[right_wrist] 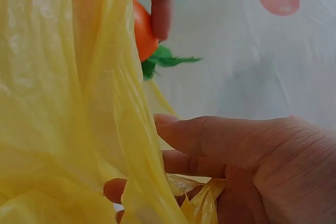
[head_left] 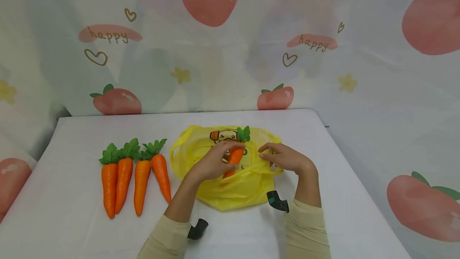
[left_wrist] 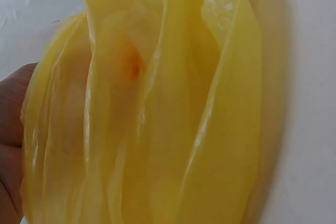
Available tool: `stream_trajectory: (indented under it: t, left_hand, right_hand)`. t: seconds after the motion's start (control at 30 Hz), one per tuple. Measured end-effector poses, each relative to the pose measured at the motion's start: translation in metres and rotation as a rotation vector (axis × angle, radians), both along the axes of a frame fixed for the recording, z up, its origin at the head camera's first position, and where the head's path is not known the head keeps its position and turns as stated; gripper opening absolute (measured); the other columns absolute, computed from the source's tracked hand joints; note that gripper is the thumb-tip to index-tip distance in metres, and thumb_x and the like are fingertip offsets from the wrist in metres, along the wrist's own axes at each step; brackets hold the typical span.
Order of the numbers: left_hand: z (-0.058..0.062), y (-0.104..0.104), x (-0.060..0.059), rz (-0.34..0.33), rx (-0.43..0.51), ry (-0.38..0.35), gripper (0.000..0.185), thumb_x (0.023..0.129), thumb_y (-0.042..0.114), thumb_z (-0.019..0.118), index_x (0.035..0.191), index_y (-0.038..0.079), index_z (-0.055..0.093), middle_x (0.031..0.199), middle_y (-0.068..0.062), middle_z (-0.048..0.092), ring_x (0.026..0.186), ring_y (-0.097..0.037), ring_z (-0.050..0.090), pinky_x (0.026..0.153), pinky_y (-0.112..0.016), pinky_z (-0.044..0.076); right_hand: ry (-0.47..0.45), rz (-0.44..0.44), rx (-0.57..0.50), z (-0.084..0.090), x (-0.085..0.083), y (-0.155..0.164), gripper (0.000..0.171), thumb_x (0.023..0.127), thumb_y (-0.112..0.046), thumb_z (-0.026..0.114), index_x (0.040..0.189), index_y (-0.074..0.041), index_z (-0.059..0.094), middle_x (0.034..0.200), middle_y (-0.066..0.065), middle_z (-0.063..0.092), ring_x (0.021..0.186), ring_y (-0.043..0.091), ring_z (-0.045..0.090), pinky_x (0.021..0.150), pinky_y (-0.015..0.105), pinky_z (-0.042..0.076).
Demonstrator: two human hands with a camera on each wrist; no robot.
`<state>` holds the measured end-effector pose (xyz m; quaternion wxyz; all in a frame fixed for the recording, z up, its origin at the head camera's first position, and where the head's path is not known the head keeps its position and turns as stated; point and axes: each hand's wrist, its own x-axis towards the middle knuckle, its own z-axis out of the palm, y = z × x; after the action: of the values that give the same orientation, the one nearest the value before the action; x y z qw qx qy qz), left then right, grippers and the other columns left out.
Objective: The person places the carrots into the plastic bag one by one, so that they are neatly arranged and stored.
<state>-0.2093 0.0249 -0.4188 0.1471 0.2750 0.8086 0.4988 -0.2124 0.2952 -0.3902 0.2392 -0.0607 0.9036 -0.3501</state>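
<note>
My left hand (head_left: 213, 162) grips an orange carrot (head_left: 236, 156) with green leaves, thumb on one side and fingers on the other. The carrot's tip points down into the mouth of a yellow plastic bag (head_left: 233, 195) with a cartoon print, and its leaves stick out above. Through the film, a blurred orange patch shows in the left wrist view. At the bag's right side, my right hand (head_left: 292, 158) pinches the rim. The right wrist view shows its thumb and fingers (right_wrist: 197, 162) on either side of the bunched yellow film.
Several more carrots (head_left: 142, 183) lie side by side on the white table (head_left: 72, 171), left of the bag, tips toward me. Behind the table hangs a printed backdrop (head_left: 230, 59) with fruit and hearts.
</note>
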Motion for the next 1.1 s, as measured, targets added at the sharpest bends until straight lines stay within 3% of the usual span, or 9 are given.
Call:
stream_trajectory:
  t: [0.13,0.27,0.4,0.73,0.93,1.1]
  left_hand:
    - [-0.004,0.007,-0.005,0.012,-0.013,-0.057,0.058,0.095,0.004,0.075,0.148,0.018,0.057,0.147,-0.007,0.049,0.108,-0.028,0.062,0.084,-0.034,0.057]
    - [-0.007,0.015,-0.013,0.083,0.016,-0.136,0.056,0.096,0.006,0.074,0.148,0.018,0.058,0.140,-0.008,0.054,0.096,-0.024,0.061,0.075,-0.033,0.057]
    - [-0.010,0.022,-0.017,0.116,0.037,-0.176,0.053,0.097,0.007,0.074,0.147,0.013,0.058,0.134,-0.013,0.054,0.093,-0.025,0.062,0.075,-0.034,0.057]
    - [-0.020,0.045,-0.019,0.166,0.010,-0.160,0.058,0.094,0.000,0.073,0.148,0.015,0.058,0.138,-0.019,0.046,0.106,-0.029,0.055,0.084,-0.038,0.055]
    - [-0.030,0.053,-0.016,0.218,-0.004,-0.108,0.057,0.095,0.004,0.075,0.148,0.020,0.059,0.137,-0.017,0.046,0.093,-0.024,0.056,0.079,-0.034,0.052]
    - [-0.033,0.056,-0.013,0.229,-0.006,-0.110,0.057,0.095,0.004,0.075,0.148,0.019,0.059,0.134,-0.018,0.045,0.093,-0.024,0.058,0.081,-0.034,0.055]
  right_hand:
    - [-0.007,-0.001,0.009,0.001,0.000,-0.002,0.044,0.106,-0.037,0.059,0.138,-0.007,0.061,0.102,0.008,0.063,0.095,0.033,0.061,0.085,0.051,0.053]
    - [-0.008,0.006,0.009,-0.001,0.000,-0.003,0.043,0.106,-0.037,0.059,0.137,-0.007,0.062,0.103,0.008,0.063,0.095,0.032,0.061,0.084,0.049,0.053]
    - [-0.013,0.028,0.005,-0.001,0.000,-0.004,0.040,0.106,-0.036,0.058,0.132,-0.006,0.065,0.102,0.007,0.063,0.095,0.031,0.060,0.083,0.046,0.053]
    - [0.008,0.135,-0.031,0.002,0.001,-0.005,0.020,0.106,-0.022,0.059,0.102,-0.006,0.070,0.087,0.008,0.060,0.088,0.033,0.057,0.075,0.038,0.046]
    - [0.030,0.130,-0.055,0.002,0.002,-0.004,0.014,0.103,-0.015,0.062,0.096,-0.006,0.070,0.085,0.008,0.060,0.086,0.033,0.057,0.073,0.037,0.047]
    - [0.048,0.076,-0.065,0.001,0.002,-0.004,0.017,0.103,-0.015,0.063,0.089,-0.006,0.066,0.074,0.005,0.053,0.072,0.029,0.053,0.064,0.034,0.042]
